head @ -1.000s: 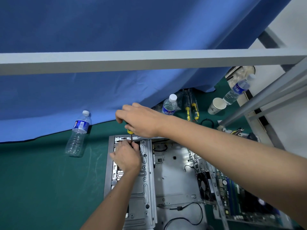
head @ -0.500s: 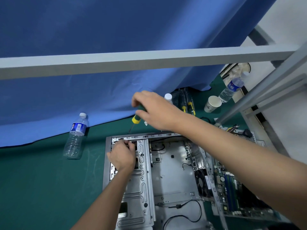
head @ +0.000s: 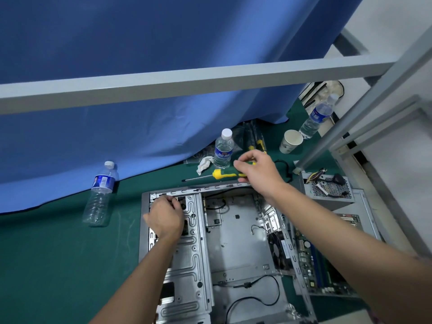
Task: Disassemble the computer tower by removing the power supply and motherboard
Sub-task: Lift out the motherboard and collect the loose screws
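The open computer case (head: 236, 232) lies flat on the green mat, its main bay bare metal with loose black cables. My left hand (head: 164, 218) rests on the drive cage (head: 189, 260) at the case's far left corner, fingers curled on a small part there that I cannot make out. My right hand (head: 259, 170) holds the handle of a yellow and green screwdriver (head: 219, 175) just beyond the case's far edge, its shaft pointing left over the mat. The motherboard (head: 320, 260) lies outside the case on the right. The grey power supply (head: 327, 190) sits beyond it.
A water bottle (head: 99, 195) lies on the mat at left, another bottle (head: 224, 149) stands by a crumpled tissue (head: 204, 164), and a third bottle (head: 319, 118) stands at far right by a paper cup (head: 291, 141). A blue curtain hangs behind. A grey frame bar (head: 187, 83) crosses overhead.
My right hand lifted the screwdriver off the case's far left corner and carried it right and away, down to the mat beyond the case. My left hand stayed at that corner.
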Action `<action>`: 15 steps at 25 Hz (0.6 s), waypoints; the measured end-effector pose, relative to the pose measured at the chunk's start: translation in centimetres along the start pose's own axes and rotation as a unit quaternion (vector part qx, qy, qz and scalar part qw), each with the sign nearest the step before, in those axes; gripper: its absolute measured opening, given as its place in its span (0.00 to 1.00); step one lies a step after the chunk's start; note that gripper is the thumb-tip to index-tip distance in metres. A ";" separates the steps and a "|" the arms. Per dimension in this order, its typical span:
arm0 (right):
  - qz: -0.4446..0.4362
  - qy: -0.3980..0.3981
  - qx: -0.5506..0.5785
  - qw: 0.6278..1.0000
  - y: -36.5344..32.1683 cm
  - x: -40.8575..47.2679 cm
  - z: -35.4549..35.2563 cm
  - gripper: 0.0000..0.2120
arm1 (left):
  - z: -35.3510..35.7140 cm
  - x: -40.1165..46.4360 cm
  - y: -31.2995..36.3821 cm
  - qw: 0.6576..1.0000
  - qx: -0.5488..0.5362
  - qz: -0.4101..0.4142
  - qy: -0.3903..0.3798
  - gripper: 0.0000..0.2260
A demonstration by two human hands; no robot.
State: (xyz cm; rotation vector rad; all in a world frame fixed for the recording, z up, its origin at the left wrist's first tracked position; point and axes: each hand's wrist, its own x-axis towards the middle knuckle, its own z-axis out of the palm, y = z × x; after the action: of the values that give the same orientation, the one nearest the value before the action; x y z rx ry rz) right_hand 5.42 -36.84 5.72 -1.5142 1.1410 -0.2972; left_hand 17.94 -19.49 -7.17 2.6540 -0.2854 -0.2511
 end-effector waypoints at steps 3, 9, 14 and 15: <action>0.036 0.004 0.023 0.999 1.5 -0.7 -0.3 0.05 | -0.2 -0.1 0.1 0.999 -0.030 -0.009 0.010 0.08; 0.070 -0.004 0.109 0.992 2.6 -0.8 0.3 0.02 | -1.7 -0.2 -0.6 0.990 -0.135 -0.004 -0.039 0.05; 0.229 -0.199 0.341 0.890 4.0 -3.1 1.4 0.11 | -3.5 -2.5 -0.6 0.905 -0.383 -0.038 -0.182 0.04; 0.239 -0.231 0.352 0.875 4.4 -3.7 1.7 0.12 | -3.8 -3.2 -0.5 0.887 -0.406 -0.052 -0.215 0.04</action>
State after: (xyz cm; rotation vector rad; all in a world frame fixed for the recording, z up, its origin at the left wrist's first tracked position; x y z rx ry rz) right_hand 2.69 -32.31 2.87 -0.5784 0.8434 0.0085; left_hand 15.81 -16.73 -3.67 1.7573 -0.1264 -0.8046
